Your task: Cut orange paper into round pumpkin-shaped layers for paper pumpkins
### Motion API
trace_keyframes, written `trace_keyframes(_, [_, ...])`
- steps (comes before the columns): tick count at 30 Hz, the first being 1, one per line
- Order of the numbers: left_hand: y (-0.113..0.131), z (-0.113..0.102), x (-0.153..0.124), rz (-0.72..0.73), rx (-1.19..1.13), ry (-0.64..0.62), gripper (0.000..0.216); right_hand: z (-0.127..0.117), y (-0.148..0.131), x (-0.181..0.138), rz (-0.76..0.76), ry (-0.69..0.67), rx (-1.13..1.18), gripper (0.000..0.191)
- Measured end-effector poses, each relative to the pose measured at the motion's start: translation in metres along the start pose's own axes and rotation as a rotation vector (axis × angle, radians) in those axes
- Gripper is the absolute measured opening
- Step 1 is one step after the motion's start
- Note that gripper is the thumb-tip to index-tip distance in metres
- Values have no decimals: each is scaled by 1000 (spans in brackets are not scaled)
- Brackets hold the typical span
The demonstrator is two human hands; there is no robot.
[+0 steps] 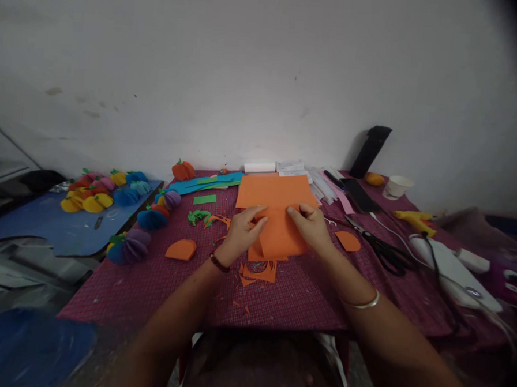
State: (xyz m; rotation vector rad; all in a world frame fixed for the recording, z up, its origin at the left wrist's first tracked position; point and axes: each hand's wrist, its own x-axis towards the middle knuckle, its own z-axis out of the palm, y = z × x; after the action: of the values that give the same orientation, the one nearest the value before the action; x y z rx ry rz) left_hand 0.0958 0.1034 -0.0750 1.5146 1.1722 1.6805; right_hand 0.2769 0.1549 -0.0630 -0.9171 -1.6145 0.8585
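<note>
My left hand (241, 233) and my right hand (311, 224) both pinch a folded piece of orange paper (277, 236) over a low table with a maroon checked cloth (158, 286). The fingers of each hand are closed on the paper's upper edge. A larger orange sheet (276, 190) lies flat just behind it. Orange offcuts (258, 272) lie under my wrists. An orange half-round shape (181, 249) rests to the left, and another orange cut shape (348, 241) to the right.
Black scissors (383, 250), a yellow glue gun (413, 220), a white cup (397, 186) and a dark phone (359, 194) sit on the right. Paper pumpkins in several colours (128, 247) crowd the left, some on a blue board (44, 223). Blue and green paper (204, 185) lies at the back.
</note>
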Motion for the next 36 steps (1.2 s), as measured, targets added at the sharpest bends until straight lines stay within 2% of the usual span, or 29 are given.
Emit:
trace_keyframes(9, [-3, 4, 0, 70, 113, 18, 17, 0, 0, 0, -61, 25, -84, 25])
trace_keyframes(15, [-6, 8, 1, -59, 20, 85, 15, -1, -3, -1, -97, -1, -72, 24])
trace_keyframes(17, [-7, 6, 3, -123, -48, 46, 20, -2, -5, -2, -99, -23, -67, 24])
trace_keyframes(20, [-8, 1, 7, -164, -127, -91, 23, -4, -8, -3, -104, -60, -71, 24])
trace_keyframes(23, [-3, -5, 9, -25, 86, -174, 15, -5, -7, -2, -121, -78, -79, 23])
trace_keyframes(25, [3, -7, 7, 149, 387, -228, 9, -5, -5, -1, -131, -72, -98, 24])
trace_keyframes(27, [9, -8, 3, 293, 676, -291, 12, -5, -4, -1, -150, -61, -126, 23])
trace_keyframes(30, [16, -5, -3, 372, 918, -338, 19, -3, -5, -3, -218, -99, -165, 19])
trace_keyframes(33, [18, -1, -6, 355, 894, -359, 22, 1, -9, -7, -309, -196, -231, 17])
trace_keyframes(36, [17, 1, -4, 253, 686, -398, 28, 3, -12, -12, -366, -289, -309, 17])
